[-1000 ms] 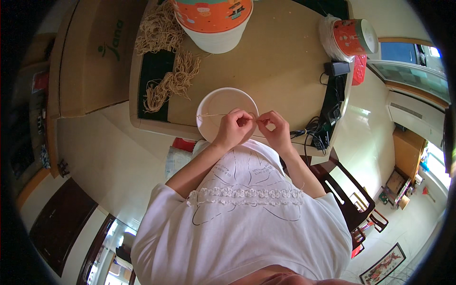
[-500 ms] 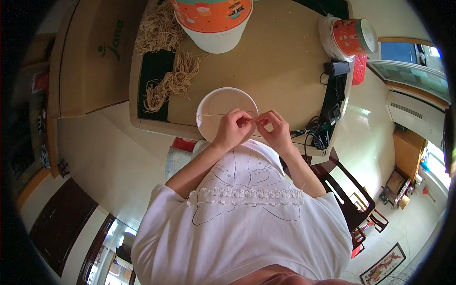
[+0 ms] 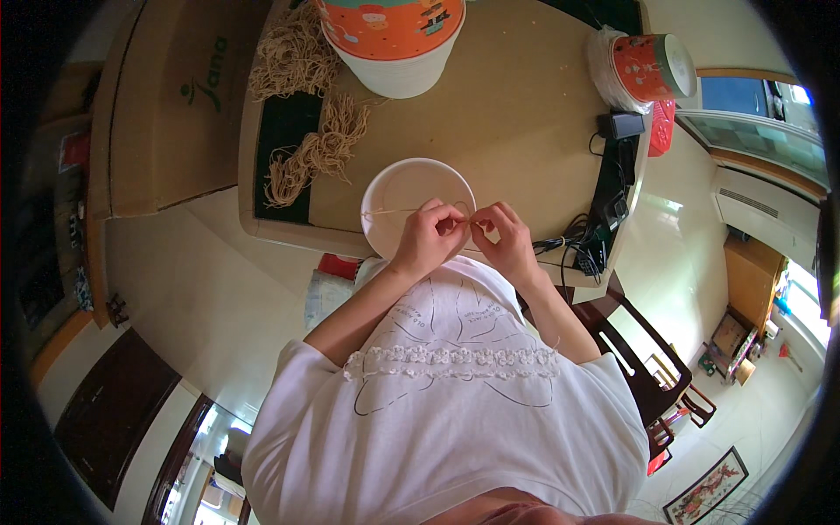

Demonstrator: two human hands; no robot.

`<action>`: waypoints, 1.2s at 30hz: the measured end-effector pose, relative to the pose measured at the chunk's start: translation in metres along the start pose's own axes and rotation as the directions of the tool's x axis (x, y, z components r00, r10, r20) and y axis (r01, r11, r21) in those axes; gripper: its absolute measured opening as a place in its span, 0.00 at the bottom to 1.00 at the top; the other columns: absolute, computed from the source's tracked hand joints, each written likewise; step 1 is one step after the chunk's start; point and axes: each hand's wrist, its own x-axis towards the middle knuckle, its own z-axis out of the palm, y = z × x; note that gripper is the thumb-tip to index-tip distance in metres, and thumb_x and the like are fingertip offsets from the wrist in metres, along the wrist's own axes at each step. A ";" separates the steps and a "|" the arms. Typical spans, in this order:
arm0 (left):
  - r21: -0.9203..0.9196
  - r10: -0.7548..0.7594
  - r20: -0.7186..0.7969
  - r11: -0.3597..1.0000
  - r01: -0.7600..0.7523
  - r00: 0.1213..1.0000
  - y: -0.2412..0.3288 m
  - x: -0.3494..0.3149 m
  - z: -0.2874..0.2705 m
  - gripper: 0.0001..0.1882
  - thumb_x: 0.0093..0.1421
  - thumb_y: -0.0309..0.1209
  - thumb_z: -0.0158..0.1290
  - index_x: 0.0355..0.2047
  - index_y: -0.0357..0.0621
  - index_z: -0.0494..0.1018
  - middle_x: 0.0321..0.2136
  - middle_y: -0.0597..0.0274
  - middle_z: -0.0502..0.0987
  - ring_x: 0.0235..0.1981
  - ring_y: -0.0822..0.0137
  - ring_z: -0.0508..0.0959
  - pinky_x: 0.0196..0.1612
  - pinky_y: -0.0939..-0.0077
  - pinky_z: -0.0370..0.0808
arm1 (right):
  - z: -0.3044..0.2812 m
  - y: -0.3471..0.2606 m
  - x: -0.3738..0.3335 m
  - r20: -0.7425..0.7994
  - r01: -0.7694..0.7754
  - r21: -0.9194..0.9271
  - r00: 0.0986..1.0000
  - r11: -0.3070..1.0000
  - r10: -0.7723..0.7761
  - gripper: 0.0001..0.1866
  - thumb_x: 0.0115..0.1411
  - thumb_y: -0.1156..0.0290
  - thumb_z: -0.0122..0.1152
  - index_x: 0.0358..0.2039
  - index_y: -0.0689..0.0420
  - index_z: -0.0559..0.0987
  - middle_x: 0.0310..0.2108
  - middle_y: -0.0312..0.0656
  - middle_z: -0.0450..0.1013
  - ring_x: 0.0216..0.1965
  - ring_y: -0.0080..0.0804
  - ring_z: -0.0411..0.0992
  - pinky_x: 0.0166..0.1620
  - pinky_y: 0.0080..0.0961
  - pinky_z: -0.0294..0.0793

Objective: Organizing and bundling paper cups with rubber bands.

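A white paper bucket (image 3: 382, 232) stands at the near edge of the table, its mouth facing me. Thin tan string (image 3: 395, 211) stretches across that mouth and makes a small loop by the right rim. Over the bucket's right near side, my left hand (image 3: 429, 238) pinches the string between thumb and forefinger. My right hand (image 3: 507, 243) is closed in a similar pinch on the string, its fingertips meeting the left hand's. What lies right between the fingertips is too small to make out.
Tangled tan string bundles (image 3: 317, 150) lie at the table's left. Beyond them is a stack of orange-and-white paper buckets (image 3: 394, 52). Another orange bucket (image 3: 643, 68) lies on its side at far right. Black cables and adapters (image 3: 584, 241) line the right edge; a large cardboard box (image 3: 175, 114) stands left.
Both hands shift only slightly, with the fingertips still together on the string. The bucket's far rim sits very slightly higher in the picture.
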 end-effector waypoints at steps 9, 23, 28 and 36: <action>0.000 0.018 -0.010 1.000 -0.018 1.000 -0.001 0.000 -0.001 0.03 0.49 0.24 0.57 0.25 0.39 0.74 0.20 0.61 0.70 0.18 0.70 0.71 0.22 0.77 0.67 | -0.001 -0.003 0.001 -0.001 0.012 -0.002 1.000 1.000 -0.012 0.08 0.48 0.79 0.60 0.31 0.59 0.75 0.28 0.43 0.69 0.29 0.34 0.71 0.29 0.27 0.74; -0.239 -0.072 0.001 0.968 0.070 0.997 0.010 -0.007 -0.014 0.10 0.55 0.20 0.51 0.38 0.41 0.67 0.24 0.73 0.67 0.25 0.83 0.68 0.28 0.89 0.66 | 0.000 -0.007 0.004 0.041 -0.024 -0.061 0.999 0.998 0.026 0.07 0.49 0.78 0.60 0.31 0.60 0.75 0.28 0.44 0.70 0.31 0.36 0.73 0.34 0.29 0.74; -0.219 -0.031 -0.097 0.976 0.009 0.995 0.015 -0.006 -0.031 0.11 0.52 0.18 0.49 0.36 0.42 0.68 0.17 0.73 0.60 0.19 0.82 0.62 0.23 0.87 0.62 | 0.000 -0.007 0.004 0.051 -0.044 -0.053 0.998 0.998 0.047 0.06 0.49 0.79 0.59 0.30 0.60 0.75 0.28 0.44 0.70 0.30 0.37 0.73 0.34 0.29 0.74; 0.608 0.313 -0.027 0.759 -0.232 0.949 0.032 0.004 -0.045 0.21 0.49 0.21 0.51 0.45 0.49 0.69 0.45 0.58 0.70 0.32 0.57 0.77 0.34 0.66 0.75 | 0.004 0.002 0.003 0.026 -0.010 -0.042 1.000 0.999 0.011 0.06 0.48 0.79 0.59 0.29 0.59 0.75 0.27 0.43 0.70 0.28 0.38 0.72 0.32 0.29 0.73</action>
